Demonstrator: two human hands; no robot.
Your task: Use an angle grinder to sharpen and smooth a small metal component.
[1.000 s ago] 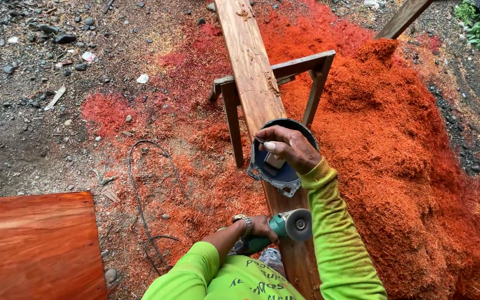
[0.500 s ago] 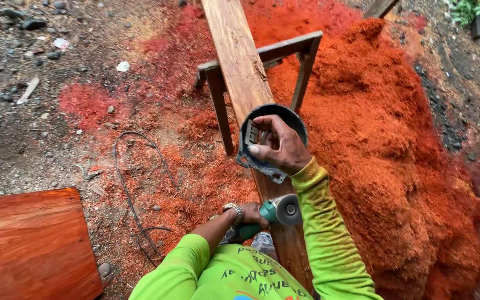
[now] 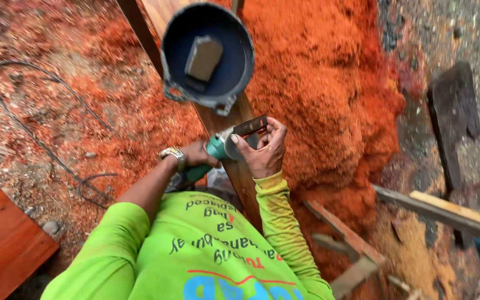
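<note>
The right hand is curled around a small dark flat piece with a reddish edge, pinched between thumb and fingertips and held against the round head of a green angle grinder. The left hand, a metal watch on its wrist, is wrapped tight round the grinder's green body, just left of the right hand. Both forearms come up from a bright lime-green long-sleeved shirt that fills the lower middle of the view.

The grinder is taken as the landmark. It sits directly over a long wooden plank that runs from under the person's chest up and away to the top edge. Just above the grinder, resting on that plank, is a round dark blue guard, dish side up, with a small grey block lying inside it. To the right of the grinder rises a big heap of orange-red sawdust, which also spreads thinly over the ground to the left. Well left of the grinder a dark cord loops across the dirt. Far below and left of it is the corner of a reddish wooden board. Below and right of the grinder lie pale timber offcuts, and further right a dark slab on gravel.
</note>
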